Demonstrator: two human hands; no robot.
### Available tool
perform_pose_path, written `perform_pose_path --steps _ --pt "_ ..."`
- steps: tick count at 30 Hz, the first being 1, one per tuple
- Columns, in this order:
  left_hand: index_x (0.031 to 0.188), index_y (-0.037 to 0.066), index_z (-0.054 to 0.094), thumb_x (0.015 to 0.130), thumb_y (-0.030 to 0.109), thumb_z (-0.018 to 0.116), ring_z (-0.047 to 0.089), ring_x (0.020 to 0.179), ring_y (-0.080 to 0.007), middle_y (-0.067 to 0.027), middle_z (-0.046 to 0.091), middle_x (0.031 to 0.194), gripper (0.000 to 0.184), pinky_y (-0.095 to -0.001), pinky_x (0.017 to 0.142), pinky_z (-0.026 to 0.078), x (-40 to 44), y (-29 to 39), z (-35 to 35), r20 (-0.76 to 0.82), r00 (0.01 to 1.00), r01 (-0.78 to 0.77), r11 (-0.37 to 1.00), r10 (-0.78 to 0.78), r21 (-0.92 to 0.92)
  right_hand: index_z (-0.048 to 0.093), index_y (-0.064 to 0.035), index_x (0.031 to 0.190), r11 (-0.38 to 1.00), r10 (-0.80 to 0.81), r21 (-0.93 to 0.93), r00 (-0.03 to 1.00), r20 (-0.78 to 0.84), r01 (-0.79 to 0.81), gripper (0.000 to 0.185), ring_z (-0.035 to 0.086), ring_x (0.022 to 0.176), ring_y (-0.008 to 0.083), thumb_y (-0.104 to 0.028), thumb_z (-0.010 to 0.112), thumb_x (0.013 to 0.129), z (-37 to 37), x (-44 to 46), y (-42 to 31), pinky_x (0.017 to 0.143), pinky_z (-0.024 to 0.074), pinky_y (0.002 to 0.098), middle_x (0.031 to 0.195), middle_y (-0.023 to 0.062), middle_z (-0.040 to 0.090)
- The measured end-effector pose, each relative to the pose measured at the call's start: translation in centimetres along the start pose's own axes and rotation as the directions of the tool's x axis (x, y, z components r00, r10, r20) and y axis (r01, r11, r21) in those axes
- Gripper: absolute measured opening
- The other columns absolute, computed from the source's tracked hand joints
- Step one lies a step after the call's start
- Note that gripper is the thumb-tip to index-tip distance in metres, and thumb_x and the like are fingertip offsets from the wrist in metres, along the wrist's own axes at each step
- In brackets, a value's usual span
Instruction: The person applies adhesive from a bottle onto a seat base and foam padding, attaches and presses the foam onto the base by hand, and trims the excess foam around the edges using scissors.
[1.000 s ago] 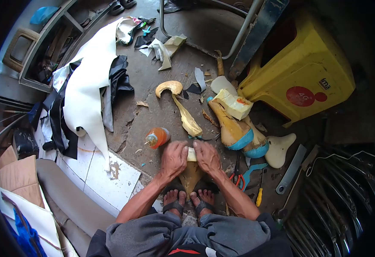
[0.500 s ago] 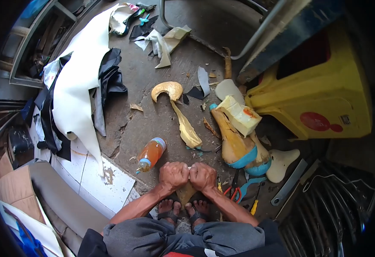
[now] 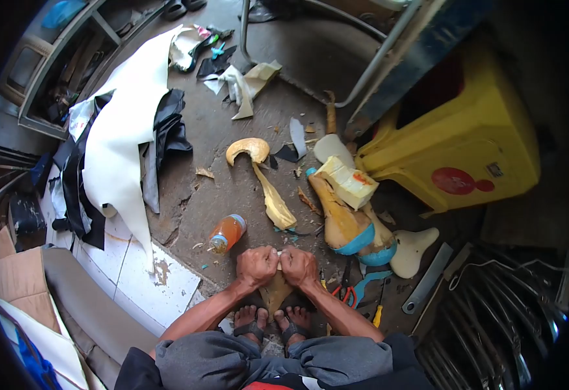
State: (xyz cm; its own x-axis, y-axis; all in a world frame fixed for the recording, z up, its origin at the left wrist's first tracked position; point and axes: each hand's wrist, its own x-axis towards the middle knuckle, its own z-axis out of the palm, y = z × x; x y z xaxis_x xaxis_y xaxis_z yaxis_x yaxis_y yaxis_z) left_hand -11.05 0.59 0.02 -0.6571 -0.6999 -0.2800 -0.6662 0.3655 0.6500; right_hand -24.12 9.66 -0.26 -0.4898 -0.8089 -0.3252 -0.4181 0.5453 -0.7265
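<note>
My left hand (image 3: 257, 265) and my right hand (image 3: 299, 267) are both closed in fists, side by side over the floor in front of my feet. A small pale bit of something shows between them, mostly hidden by the fingers. Below the fists hangs or lies a brownish tapering piece (image 3: 275, 290); whether it is in my grip I cannot tell. Just beyond the left hand lies a bottle of orange-brown liquid (image 3: 230, 231). Right of the right hand are red-handled pliers (image 3: 345, 292), a yellow-handled screwdriver (image 3: 378, 316) and a blue strip (image 3: 366, 286).
Yellow foam pieces (image 3: 276, 203) lie ahead, and bicycle-saddle-like shapes with blue edges (image 3: 338, 218) carry a foam block (image 3: 347, 182). A yellow plastic stool (image 3: 450, 140) lies tipped at right. White sheet material (image 3: 120, 140) spreads at left. A metal bar (image 3: 427, 278) lies at right.
The view has shifted slightly, so most floor things sit a little further left or lower. My fists stay together and closed, with a little more pale material visible between them.
</note>
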Motion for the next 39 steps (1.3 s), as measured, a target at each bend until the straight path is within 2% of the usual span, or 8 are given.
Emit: perform_pose_path --steps 2,5,15,23,29,32,34,39 --pt "0.094 0.005 0.072 0.098 0.032 0.054 0.070 0.088 -0.0401 -0.0193 0.072 0.092 0.032 -0.0480 0.079 0.056 -0.1 0.3 -0.1 -0.021 1.000 -0.009 0.995 0.007 -0.103 0.065 -0.0077 0.131 0.990 0.119 0.058 0.987 0.104 -0.125 0.046 0.067 0.113 0.0403 -0.036 0.053 0.098 -0.8 -0.2 -0.5 0.100 0.0506 0.0465 0.117 0.0245 0.071" --pt "0.119 0.007 0.074 0.101 0.037 0.053 0.071 0.105 -0.0360 -0.0222 0.073 0.110 0.040 -0.0421 0.092 0.055 0.4 -0.9 -0.8 0.066 0.998 0.010 0.983 0.002 -0.185 0.063 -0.0089 0.135 0.979 0.128 0.151 0.989 0.068 -0.137 0.052 0.065 0.120 0.0373 -0.046 0.055 0.098 -0.2 -0.1 0.9 0.103 0.0485 0.0438 0.123 0.0230 0.069" --pt "0.090 0.000 0.072 0.106 0.042 0.043 0.067 0.079 -0.0471 -0.0285 0.065 0.080 0.054 -0.0510 0.070 0.050 0.9 -2.5 -0.8 0.147 0.987 0.100 0.968 -0.067 -0.232 0.072 -0.0025 0.111 0.918 0.192 0.293 0.945 0.265 -0.269 0.059 0.071 0.100 0.0349 -0.056 0.047 0.103 -1.5 -0.3 1.9 0.087 0.0510 0.0427 0.101 0.0254 0.071" --pt "0.071 -0.003 0.058 0.101 0.026 0.048 0.064 0.062 -0.0437 -0.0266 0.060 0.069 0.043 -0.0483 0.056 0.046 1.0 -2.4 -0.6 0.095 0.995 0.046 0.953 -0.018 -0.299 0.072 0.0019 0.097 0.964 0.085 0.250 0.996 0.012 -0.086 0.035 0.072 0.072 0.0356 -0.026 0.052 0.100 -0.3 -0.5 2.1 0.064 0.0524 0.0419 0.080 0.0226 0.070" --pt "0.071 -0.004 0.058 0.101 0.023 0.047 0.064 0.061 -0.0432 -0.0266 0.059 0.069 0.041 -0.0475 0.055 0.045 0.9 -2.3 -0.4 0.116 0.988 0.135 0.911 -0.097 -0.389 0.076 -0.0008 0.097 0.948 0.115 0.297 0.993 0.022 -0.116 0.034 0.075 0.079 0.0330 -0.023 0.050 0.100 -0.1 -0.5 1.9 0.071 0.0561 0.0396 0.084 0.0223 0.072" --pt "0.069 -0.004 0.056 0.102 0.026 0.047 0.050 0.049 -0.0230 -0.0215 0.052 0.059 0.045 -0.0426 0.052 0.039 1.0 -3.1 0.0 0.050 0.998 0.043 0.907 -0.024 -0.419 0.076 -0.0049 0.102 0.944 0.096 0.317 0.995 0.010 -0.094 0.034 0.073 0.085 0.0384 -0.028 0.052 0.099 0.6 -0.5 2.8 0.074 0.0570 0.0422 0.089 0.0222 0.072" --pt "0.076 -0.004 0.060 0.102 0.025 0.047 0.063 0.064 -0.0446 -0.0273 0.061 0.072 0.040 -0.0488 0.056 0.045 0.9 -4.0 0.6 0.023 0.996 -0.078 0.936 0.092 -0.343 0.077 -0.0054 0.103 0.945 0.063 0.324 0.998 -0.030 -0.050 0.035 0.073 0.086 0.0382 -0.029 0.051 0.099 0.7 -0.4 2.7 0.075 0.0571 0.0420 0.090 0.0217 0.073" --pt "0.087 -0.002 0.067 0.103 0.024 0.047 0.065 0.071 -0.0454 -0.0268 0.064 0.077 0.037 -0.0504 0.064 0.050 0.7 -3.9 0.7 -0.058 0.993 -0.115 0.953 0.103 -0.279 0.076 -0.0075 0.109 0.971 0.123 0.208 0.992 0.005 -0.121 0.036 0.071 0.095 0.0401 -0.031 0.051 0.100 0.1 -0.6 1.8 0.084 0.0549 0.0460 0.099 0.0220 0.073"
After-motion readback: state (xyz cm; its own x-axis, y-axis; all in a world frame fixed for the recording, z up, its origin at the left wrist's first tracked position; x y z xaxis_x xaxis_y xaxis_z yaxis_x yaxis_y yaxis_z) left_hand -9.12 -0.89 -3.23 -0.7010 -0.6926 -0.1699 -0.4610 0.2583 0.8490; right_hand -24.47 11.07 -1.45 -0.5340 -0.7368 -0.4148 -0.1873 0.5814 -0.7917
